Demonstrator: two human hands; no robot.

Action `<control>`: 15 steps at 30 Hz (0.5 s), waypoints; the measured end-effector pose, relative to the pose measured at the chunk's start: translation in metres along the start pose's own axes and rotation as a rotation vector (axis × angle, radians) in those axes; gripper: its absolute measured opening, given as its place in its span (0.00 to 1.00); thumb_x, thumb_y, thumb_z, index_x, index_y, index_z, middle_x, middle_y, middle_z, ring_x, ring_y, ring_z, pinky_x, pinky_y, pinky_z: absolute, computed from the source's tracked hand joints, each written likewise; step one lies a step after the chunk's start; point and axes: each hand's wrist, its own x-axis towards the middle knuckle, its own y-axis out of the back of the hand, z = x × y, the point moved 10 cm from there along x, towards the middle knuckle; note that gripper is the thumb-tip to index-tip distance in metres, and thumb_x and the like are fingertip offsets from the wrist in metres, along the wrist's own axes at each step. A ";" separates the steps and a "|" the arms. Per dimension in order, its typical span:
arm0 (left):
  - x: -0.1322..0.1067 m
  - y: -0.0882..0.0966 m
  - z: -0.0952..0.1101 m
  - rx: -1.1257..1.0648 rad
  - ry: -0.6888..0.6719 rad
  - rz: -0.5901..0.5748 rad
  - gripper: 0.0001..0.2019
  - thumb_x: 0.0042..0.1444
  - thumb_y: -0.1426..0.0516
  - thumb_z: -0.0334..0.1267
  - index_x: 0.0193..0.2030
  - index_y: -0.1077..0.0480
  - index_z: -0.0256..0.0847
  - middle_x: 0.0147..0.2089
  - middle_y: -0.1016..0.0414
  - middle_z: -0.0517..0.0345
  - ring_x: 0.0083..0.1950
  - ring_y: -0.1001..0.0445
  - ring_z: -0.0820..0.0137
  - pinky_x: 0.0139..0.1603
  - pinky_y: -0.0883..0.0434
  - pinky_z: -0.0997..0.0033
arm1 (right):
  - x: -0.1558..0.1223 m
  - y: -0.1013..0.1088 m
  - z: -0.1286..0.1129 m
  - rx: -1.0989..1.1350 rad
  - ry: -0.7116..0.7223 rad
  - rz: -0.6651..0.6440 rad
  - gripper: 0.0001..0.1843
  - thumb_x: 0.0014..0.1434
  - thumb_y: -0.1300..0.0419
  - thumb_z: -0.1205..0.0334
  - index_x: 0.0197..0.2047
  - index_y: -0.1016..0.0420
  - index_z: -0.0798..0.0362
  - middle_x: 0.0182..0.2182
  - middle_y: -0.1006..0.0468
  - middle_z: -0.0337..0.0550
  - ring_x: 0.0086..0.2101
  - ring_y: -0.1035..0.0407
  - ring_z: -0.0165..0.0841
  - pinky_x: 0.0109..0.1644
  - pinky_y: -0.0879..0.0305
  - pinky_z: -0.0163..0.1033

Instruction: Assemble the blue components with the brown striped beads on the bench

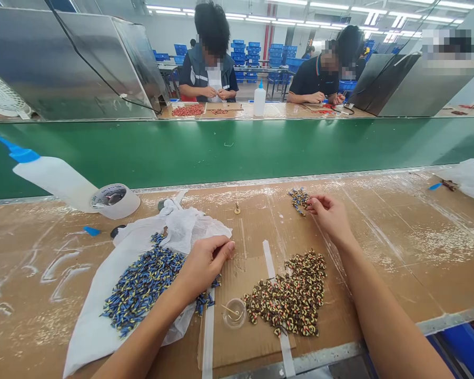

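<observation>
My left hand [208, 259] is closed, thumb pressed to the curled fingers, above the cardboard between two heaps; anything inside it is hidden. To its left, a heap of small blue-and-yellow pieces [140, 287] lies on a white plastic bag [89, 321]. My right hand [331, 217] pinches at the edge of a small pile of blue-and-yellow parts [297, 199]; whatever is between its fingertips is too small to make out. Nearer me spreads a heap of dark brown, cream and red pieces [290, 297]. Beside that heap stands a small clear cup [234, 314] with a thin stick in it.
At the left, a white squeeze bottle [57, 179] leans against a tape roll [118, 202]. A small brass-coloured object [237, 209] stands on the cardboard-covered table. Beyond runs a green belt [237, 150]; people work across it. A plastic bag [472, 179] lies far right.
</observation>
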 end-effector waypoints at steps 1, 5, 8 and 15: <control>0.001 0.000 0.000 0.002 0.002 -0.001 0.19 0.65 0.53 0.44 0.27 0.33 0.39 0.25 0.31 0.62 0.29 0.34 0.71 0.33 0.42 0.71 | 0.001 0.004 0.000 0.017 -0.002 0.029 0.21 0.56 0.43 0.46 0.40 0.26 0.57 0.35 0.20 0.51 0.32 0.26 0.35 0.36 0.29 0.40; 0.005 0.013 0.002 0.071 0.003 -0.002 0.17 0.65 0.53 0.43 0.29 0.32 0.39 0.26 0.31 0.62 0.29 0.34 0.70 0.32 0.41 0.71 | 0.001 0.016 0.000 0.053 -0.013 0.113 0.21 0.56 0.42 0.46 0.40 0.25 0.57 0.33 0.21 0.50 0.30 0.27 0.35 0.34 0.31 0.40; -0.002 0.031 0.003 0.159 0.014 -0.031 0.13 0.63 0.51 0.42 0.33 0.30 0.40 0.29 0.28 0.61 0.31 0.32 0.69 0.34 0.39 0.71 | 0.001 0.020 -0.002 0.083 -0.013 0.149 0.20 0.55 0.42 0.47 0.40 0.26 0.57 0.32 0.21 0.49 0.28 0.28 0.34 0.35 0.31 0.40; -0.076 0.039 -0.024 0.366 0.014 -0.019 0.13 0.56 0.43 0.41 0.49 0.30 0.50 0.50 0.29 0.57 0.49 0.29 0.62 0.50 0.32 0.66 | 0.003 0.017 -0.007 0.158 -0.003 0.175 0.21 0.54 0.42 0.45 0.37 0.26 0.57 0.27 0.22 0.47 0.27 0.29 0.35 0.34 0.31 0.41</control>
